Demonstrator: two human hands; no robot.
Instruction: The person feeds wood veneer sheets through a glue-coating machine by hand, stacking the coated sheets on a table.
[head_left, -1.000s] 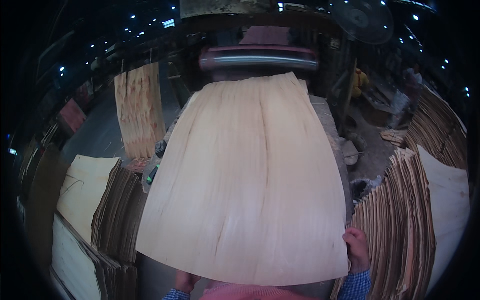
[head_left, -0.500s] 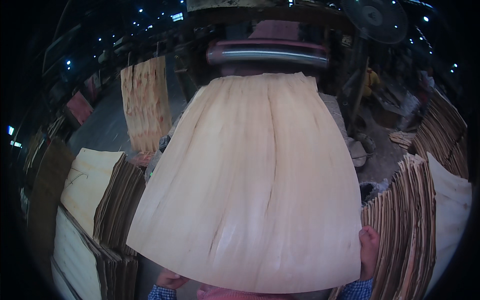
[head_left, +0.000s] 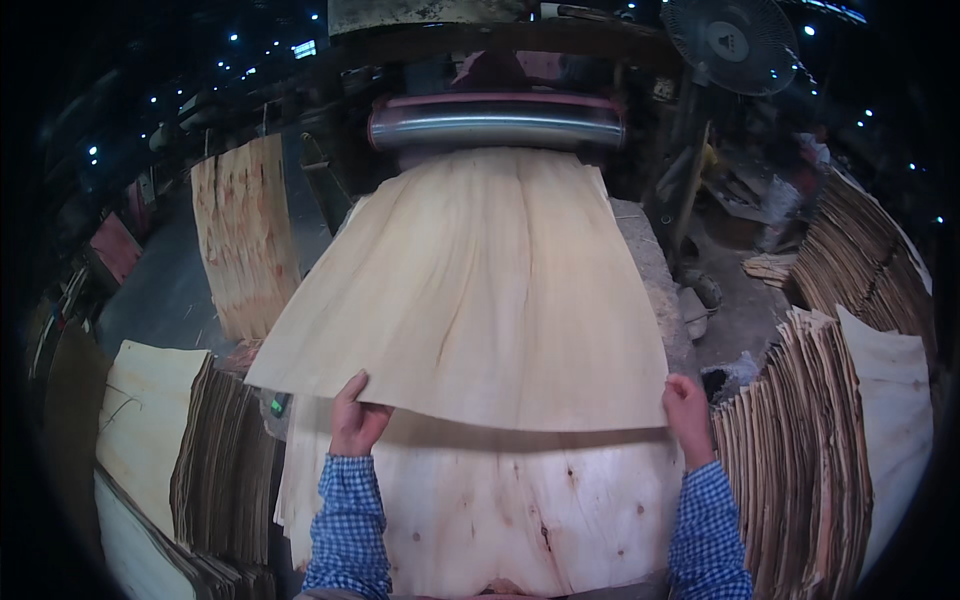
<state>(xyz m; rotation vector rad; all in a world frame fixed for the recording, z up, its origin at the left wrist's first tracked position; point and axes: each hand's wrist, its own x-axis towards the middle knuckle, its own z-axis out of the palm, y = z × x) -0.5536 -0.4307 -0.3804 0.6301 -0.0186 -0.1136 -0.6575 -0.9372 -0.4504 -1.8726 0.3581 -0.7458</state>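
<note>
A broad, pale wood veneer sheet point(head_left: 470, 290) stretches from my hands to the metal roller point(head_left: 500, 125), its far edge just under it. My left hand point(head_left: 358, 415) pinches the near edge left of the middle, thumb on top and fingers beneath. At the near right corner, my right hand point(head_left: 688, 410) is closed on the sheet's side edge. The near edge is raised over another veneer sheet point(head_left: 520, 510), which has small dark knots and lies on a stack below. Whether the far edge is between rollers I cannot tell.
Upright bundles of veneer stand at my left point(head_left: 225, 450) and right point(head_left: 800, 450). A rough, reddish-streaked sheet point(head_left: 245, 235) stands farther left. A fan point(head_left: 728, 42) is at the upper right, beside a post. Dim figures are at the far right.
The held sheet has moved away from me toward the roller, both hands going forward with it. The knotted sheet underneath has come into view, and the view has shifted slightly.
</note>
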